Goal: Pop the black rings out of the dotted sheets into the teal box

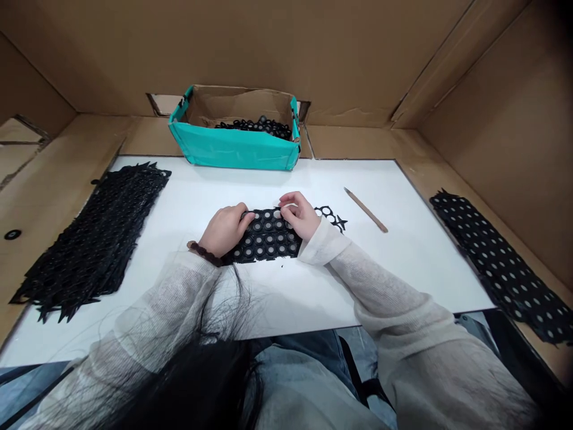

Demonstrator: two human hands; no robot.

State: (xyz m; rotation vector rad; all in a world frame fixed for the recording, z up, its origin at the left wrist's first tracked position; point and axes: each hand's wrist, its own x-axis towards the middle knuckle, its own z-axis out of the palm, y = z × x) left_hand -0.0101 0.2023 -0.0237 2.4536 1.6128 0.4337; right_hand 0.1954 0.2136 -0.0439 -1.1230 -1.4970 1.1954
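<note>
A black perforated sheet [267, 239] with rows of round rings lies on the white board [403, 251] in front of me. My left hand [226, 228] rests on its left end, fingers curled down onto it, a dark bead bracelet at the wrist. My right hand [299, 214] presses on the sheet's upper right part, fingertips pinched together on one ring. A strip of the sheet with empty holes and a star-shaped tip [333, 217] sticks out to the right of that hand.
A teal box [233, 149] with black rings inside stands at the back. A stack of black sheets [94, 239] lies on the left, a punched-out sheet [501, 266] on the right. A wooden stick [366, 209] lies right of my hands. Cardboard walls enclose the area.
</note>
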